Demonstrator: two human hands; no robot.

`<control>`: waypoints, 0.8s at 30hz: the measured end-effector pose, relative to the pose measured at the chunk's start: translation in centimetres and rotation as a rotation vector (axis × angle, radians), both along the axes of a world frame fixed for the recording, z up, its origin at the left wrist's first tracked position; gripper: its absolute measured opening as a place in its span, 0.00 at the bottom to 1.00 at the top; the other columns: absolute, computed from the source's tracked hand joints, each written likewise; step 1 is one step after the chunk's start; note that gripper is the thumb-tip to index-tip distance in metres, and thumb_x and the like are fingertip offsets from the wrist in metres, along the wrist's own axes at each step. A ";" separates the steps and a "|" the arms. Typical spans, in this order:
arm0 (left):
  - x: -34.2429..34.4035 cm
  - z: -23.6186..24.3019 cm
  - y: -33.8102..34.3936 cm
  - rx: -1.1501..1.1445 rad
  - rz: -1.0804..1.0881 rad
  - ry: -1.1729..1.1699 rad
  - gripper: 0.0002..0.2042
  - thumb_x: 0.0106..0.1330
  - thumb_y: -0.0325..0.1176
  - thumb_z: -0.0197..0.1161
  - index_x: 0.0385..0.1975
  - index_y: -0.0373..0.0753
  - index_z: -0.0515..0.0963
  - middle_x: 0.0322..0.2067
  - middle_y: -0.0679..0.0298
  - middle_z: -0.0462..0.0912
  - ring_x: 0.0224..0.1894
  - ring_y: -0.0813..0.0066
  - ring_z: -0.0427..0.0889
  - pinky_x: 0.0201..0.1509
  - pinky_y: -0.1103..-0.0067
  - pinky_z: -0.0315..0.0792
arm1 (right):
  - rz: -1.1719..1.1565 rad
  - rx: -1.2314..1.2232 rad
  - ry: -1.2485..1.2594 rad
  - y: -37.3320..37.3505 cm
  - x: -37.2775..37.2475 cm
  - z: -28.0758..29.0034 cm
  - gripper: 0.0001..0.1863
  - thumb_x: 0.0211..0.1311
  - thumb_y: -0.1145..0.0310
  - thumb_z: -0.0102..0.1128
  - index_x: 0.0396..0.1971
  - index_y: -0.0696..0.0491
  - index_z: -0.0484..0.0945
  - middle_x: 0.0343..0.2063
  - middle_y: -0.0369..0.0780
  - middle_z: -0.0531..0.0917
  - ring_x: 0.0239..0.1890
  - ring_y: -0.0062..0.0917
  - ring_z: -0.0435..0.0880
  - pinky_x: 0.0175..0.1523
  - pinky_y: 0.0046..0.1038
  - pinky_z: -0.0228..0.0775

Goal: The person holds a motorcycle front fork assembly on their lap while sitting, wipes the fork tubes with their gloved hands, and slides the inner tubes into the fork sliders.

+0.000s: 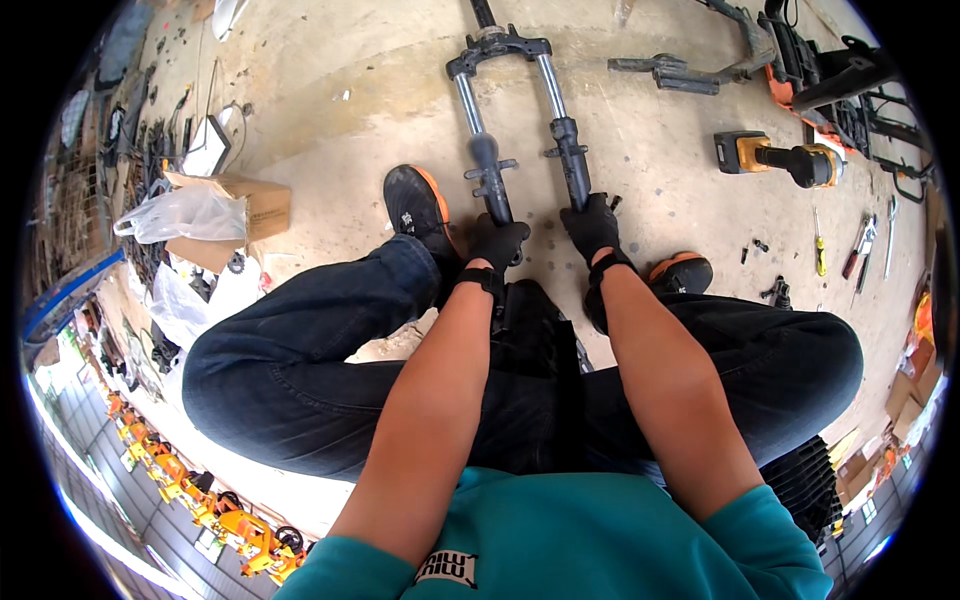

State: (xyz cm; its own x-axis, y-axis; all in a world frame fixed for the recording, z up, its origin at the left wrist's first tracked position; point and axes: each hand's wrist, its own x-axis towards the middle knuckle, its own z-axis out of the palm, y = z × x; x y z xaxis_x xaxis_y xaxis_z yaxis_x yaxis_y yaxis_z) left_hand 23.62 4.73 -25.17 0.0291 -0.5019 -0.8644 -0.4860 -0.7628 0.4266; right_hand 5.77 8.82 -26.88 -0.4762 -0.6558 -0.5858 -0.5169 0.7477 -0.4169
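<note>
A black front fork (499, 43) with two shiny tubes lies on the floor ahead of me, its stem pointing away. My left hand (497, 240), in a black glove, is wrapped round the near end of the left fork leg (490, 178). The right fork leg (571, 165) has its near end in the grip of my gloved right hand (592, 230). Both forearms reach forward between my bent knees, and the very tips of the legs are partly hidden by the gloves.
On the right lie a yellow-black cordless impact wrench (800, 162), a screwdriver (821, 256), pliers (860, 248), a long wrench (891, 236) and small bolts (760, 245). Black frame parts (690, 75) sit at the far right. An open cardboard box (268, 206) with a plastic bag (190, 215) stands left.
</note>
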 end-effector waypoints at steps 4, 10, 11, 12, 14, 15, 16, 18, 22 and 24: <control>0.1 2.5 -1.6 -0.033 -0.237 -0.088 0.19 0.45 0.35 0.67 0.35 0.31 0.76 0.28 0.54 0.82 0.29 0.65 0.83 0.32 0.74 0.76 | 0.075 0.006 0.134 0.1 0.6 0.5 0.27 0.48 0.57 0.66 0.42 0.62 0.71 0.33 0.54 0.81 0.39 0.48 0.81 0.45 0.42 0.74; 2.3 0.7 -0.8 -0.084 -0.110 0.140 0.17 0.47 0.32 0.67 0.36 0.31 0.76 0.27 0.60 0.82 0.28 0.68 0.81 0.34 0.75 0.75 | 0.298 0.110 -0.077 -1.6 -2.2 0.9 0.25 0.49 0.56 0.67 0.38 0.61 0.74 0.28 0.50 0.82 0.30 0.38 0.84 0.36 0.37 0.76; 2.9 0.4 -0.6 -0.069 -0.069 0.225 0.16 0.48 0.32 0.66 0.36 0.31 0.76 0.26 0.61 0.82 0.27 0.70 0.81 0.33 0.75 0.75 | 0.277 0.164 -0.210 -2.2 -2.8 1.5 0.23 0.49 0.56 0.67 0.36 0.61 0.75 0.25 0.48 0.83 0.28 0.36 0.84 0.35 0.35 0.75; 3.0 0.7 -0.7 -0.026 -0.097 0.226 0.15 0.50 0.32 0.65 0.36 0.32 0.76 0.26 0.62 0.81 0.27 0.72 0.80 0.32 0.77 0.74 | 0.254 0.218 -0.343 -2.5 -3.4 1.7 0.22 0.49 0.56 0.68 0.33 0.60 0.76 0.23 0.46 0.83 0.26 0.33 0.84 0.33 0.32 0.75; 2.8 1.7 -1.8 0.053 -0.154 0.228 0.14 0.54 0.32 0.62 0.38 0.32 0.76 0.28 0.63 0.80 0.28 0.76 0.79 0.31 0.80 0.72 | 0.222 0.197 -0.486 -1.7 -4.5 -0.8 0.20 0.49 0.57 0.69 0.28 0.60 0.77 0.18 0.42 0.81 0.21 0.28 0.82 0.28 0.30 0.73; 2.5 2.9 -2.0 0.066 -0.168 0.209 0.13 0.55 0.32 0.61 0.38 0.33 0.76 0.26 0.63 0.79 0.27 0.77 0.77 0.30 0.80 0.71 | 0.204 0.204 -0.555 -1.4 -4.7 -1.6 0.19 0.49 0.58 0.68 0.28 0.60 0.78 0.18 0.42 0.81 0.21 0.28 0.82 0.28 0.30 0.73; 2.6 2.8 -2.1 0.057 -0.195 0.206 0.13 0.55 0.32 0.61 0.38 0.33 0.76 0.26 0.63 0.79 0.27 0.77 0.77 0.30 0.80 0.71 | 0.185 0.210 -0.623 -1.3 -4.9 -2.5 0.18 0.50 0.58 0.68 0.27 0.60 0.78 0.18 0.42 0.82 0.21 0.27 0.82 0.28 0.30 0.73; 3.2 2.3 -2.2 0.037 -0.231 0.194 0.13 0.55 0.31 0.61 0.39 0.34 0.76 0.26 0.63 0.79 0.26 0.78 0.77 0.30 0.80 0.71 | 0.220 0.234 -0.605 -1.9 -4.5 -2.3 0.18 0.51 0.59 0.67 0.27 0.61 0.78 0.19 0.42 0.82 0.21 0.27 0.82 0.28 0.29 0.73; 3.3 0.4 -1.3 -0.073 -0.268 0.125 0.11 0.54 0.32 0.62 0.34 0.33 0.77 0.27 0.60 0.80 0.26 0.76 0.78 0.30 0.78 0.72 | 0.277 0.287 -0.431 -2.1 -3.2 -1.8 0.19 0.52 0.58 0.66 0.30 0.61 0.79 0.21 0.44 0.83 0.22 0.29 0.83 0.30 0.30 0.74; 2.4 1.4 -1.5 -0.091 -0.328 -0.004 0.12 0.52 0.33 0.63 0.33 0.33 0.77 0.25 0.53 0.82 0.28 0.61 0.83 0.32 0.69 0.75 | 0.382 0.249 -0.217 -2.8 -2.2 -0.1 0.22 0.52 0.55 0.66 0.30 0.63 0.79 0.21 0.46 0.83 0.22 0.31 0.83 0.30 0.31 0.75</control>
State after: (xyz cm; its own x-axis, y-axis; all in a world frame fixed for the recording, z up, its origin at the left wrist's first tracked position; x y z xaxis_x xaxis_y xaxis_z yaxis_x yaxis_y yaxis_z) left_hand 25.98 3.23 -23.76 -0.1435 -0.5601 -0.8159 -0.7011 -0.5244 0.4832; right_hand 3.53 6.04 -26.98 -0.0792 -0.5875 -0.8054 -0.6944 0.6121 -0.3782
